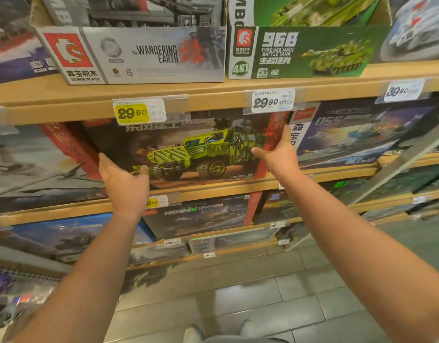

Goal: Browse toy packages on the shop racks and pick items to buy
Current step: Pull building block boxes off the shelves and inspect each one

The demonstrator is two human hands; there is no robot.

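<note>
left hand [125, 180]: nearest to the camera of the two, fingers curled round the lower left edge of the green truck box [188, 149], thumb lying across the box front; it holds that side.
right hand [279, 151]: a little farther out and higher, fingers wrapped behind the box's right edge, thumb on the front; it holds that side too.
green truck box: spans the gap between the two hands, its long axis running side to side from one hand to the other; its face is turned toward the person and it leans back, top edge tucked under the shelf board [213, 100] above the hands.
key relation: the box lies directly ahead of both hands and is pinned between them; its depth runs away from the hands into the rack, so any pull would come straight back toward the person, and the top edge looks close enough under the board to catch, in my judgement.
step: likely lifting this package out to look at it, or seating it back; i cannot tell which.
just above the hands: yellow price tag [133, 112] over the left hand, white price tag [273, 101] over the right.
farther up: the wandering earth box [154, 55] and the tank box [310, 53] on the upper shelf.
</note>
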